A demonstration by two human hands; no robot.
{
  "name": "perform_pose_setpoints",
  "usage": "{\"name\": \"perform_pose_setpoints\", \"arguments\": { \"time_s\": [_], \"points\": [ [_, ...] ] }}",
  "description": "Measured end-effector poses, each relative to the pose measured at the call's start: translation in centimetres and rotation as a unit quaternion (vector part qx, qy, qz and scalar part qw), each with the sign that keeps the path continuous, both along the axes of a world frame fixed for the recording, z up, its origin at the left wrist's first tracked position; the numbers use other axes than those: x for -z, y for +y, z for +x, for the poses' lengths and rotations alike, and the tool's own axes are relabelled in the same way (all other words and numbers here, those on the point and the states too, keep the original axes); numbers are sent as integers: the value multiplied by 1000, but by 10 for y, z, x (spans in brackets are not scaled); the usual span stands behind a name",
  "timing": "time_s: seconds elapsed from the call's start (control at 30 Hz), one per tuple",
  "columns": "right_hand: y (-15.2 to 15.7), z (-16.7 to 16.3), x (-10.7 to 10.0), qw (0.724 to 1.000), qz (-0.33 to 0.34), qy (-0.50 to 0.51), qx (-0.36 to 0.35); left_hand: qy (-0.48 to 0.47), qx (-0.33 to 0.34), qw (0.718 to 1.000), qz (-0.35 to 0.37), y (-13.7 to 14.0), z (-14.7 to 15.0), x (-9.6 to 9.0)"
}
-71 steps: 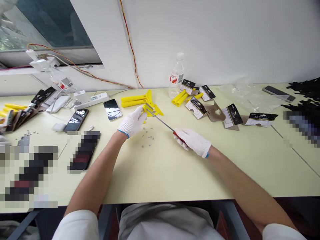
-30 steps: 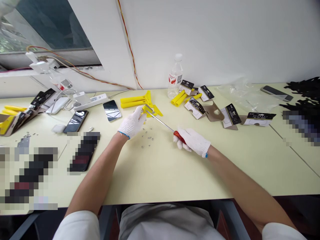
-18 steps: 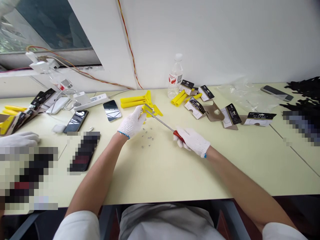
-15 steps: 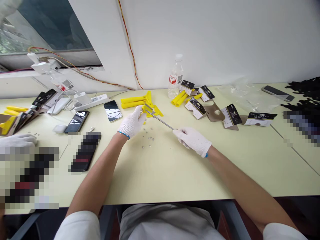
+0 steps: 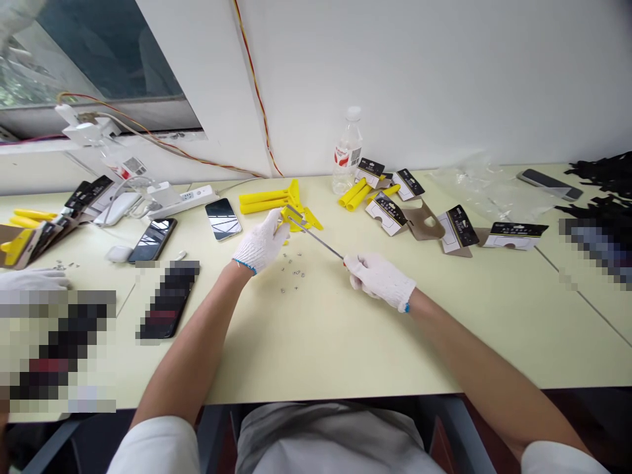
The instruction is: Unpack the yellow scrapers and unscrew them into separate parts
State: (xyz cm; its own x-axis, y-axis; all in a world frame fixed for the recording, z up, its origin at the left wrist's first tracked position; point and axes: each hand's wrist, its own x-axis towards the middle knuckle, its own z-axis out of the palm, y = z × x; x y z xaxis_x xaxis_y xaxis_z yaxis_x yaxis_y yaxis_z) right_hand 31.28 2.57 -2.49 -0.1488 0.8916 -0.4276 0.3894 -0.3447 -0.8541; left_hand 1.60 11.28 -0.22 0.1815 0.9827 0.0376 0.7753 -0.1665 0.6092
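In my gloved left hand point(image 5: 263, 243), fingers closed, is a yellow scraper point(image 5: 284, 213) with a metal plate point(image 5: 295, 214) at its head; the hand hides most of it. My gloved right hand point(image 5: 378, 280) is wrapped around a screwdriver point(image 5: 323, 243). Its long shaft slants up to the left, and its tip is at or close to the metal plate. A bit of red shows where the shaft enters my fingers. Small screws point(image 5: 296, 272) lie scattered on the table between my hands. Yellow scraper parts point(image 5: 264, 201) lie just behind my left hand.
At the back stands a plastic bottle point(image 5: 347, 155), beside yellow handles point(image 5: 355, 193) and black-and-white cards point(image 5: 458, 229). Phones point(image 5: 223, 218) and a power strip point(image 5: 182, 201) lie to the left. Another person's gloved hand point(image 5: 32, 280) rests at the far left. A clear bag point(image 5: 498, 191) is back right.
My right hand has shifted and its fingers have turned slightly on the screwdriver, so some red now shows. My left hand stays put. The other person's hand has drawn slightly left.
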Motion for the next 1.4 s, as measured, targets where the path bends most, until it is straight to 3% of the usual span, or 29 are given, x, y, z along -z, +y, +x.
{"name": "perform_pose_setpoints", "arguments": {
  "time_s": [0.1, 0.27, 0.43, 0.6, 0.8, 1.0, 1.1, 1.3, 1.4],
  "points": [
    [-1, 1, 2, 999, -10, 37, -17, 1, 2, 1000, 0, -1, 1, 0],
    [-1, 0, -2, 1000, 0, 18, 20, 6, -3, 1000, 0, 0, 0, 0],
    [-1, -1, -6, 999, -31, 32, -18, 3, 4, 1000, 6, 1, -1, 2],
    [-1, -2, -5, 1000, -5, 29, 4, -3, -1, 1000, 4, 0, 0, 1],
    [-2, -2, -3, 997, -41, 60, -17, 8, 2, 1000, 9, -1, 0, 2],
    [1, 1, 2, 1000, 4, 19, 13, -1, 8, 1000, 14, -1, -1, 1],
    [-1, -1, -1, 1000, 5, 3, 5, 4, 5, 1000, 15, -1, -1, 1],
    [0, 2, -1, 998, -16, 64, -22, -7, -2, 1000, 1, -1, 0, 0],
    [0, 3, -3, 1000, 12, 17, -11, -7, -1, 1000, 0, -1, 0, -1]
  ]
}}
